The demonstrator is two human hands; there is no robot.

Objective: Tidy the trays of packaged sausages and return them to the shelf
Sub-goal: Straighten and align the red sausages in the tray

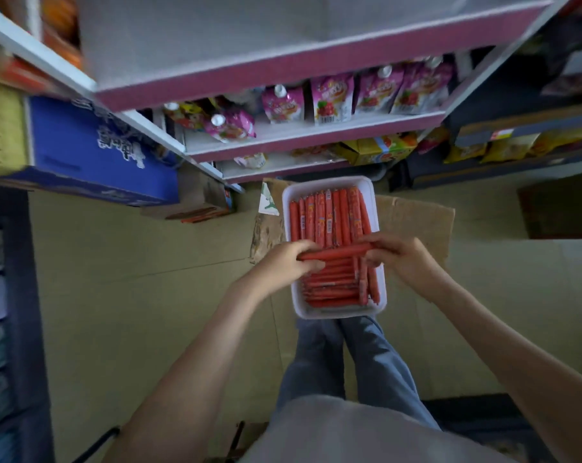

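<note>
Tray [329, 182], white and filled with red packaged sausages [329, 215], sits on a flattened sheet of cardboard [416, 222] on the floor [149, 279], just ahead of the person's legs [366, 362]. The sausages in its far half lie lengthwise; those in the near half lie crosswise, with a few lengthwise along the right side.

Both hands hold 1 sausage [336, 252] crosswise above the middle of the tray. The left hand [293, 259] pinches its left end with curled fingers, and the right hand [399, 259] pinches its right end between thumb and fingertips.

The tray's far edge lies close to the foot of a pink-edged shelf [316, 128] that carries pink drink pouches [331, 101]. A wider grey shelf board [249, 35] juts out above it. A blue box [92, 152] stands well off to the left. Yellowish floor spreads out left of the tray, and cardboard shows past its right rim.
</note>
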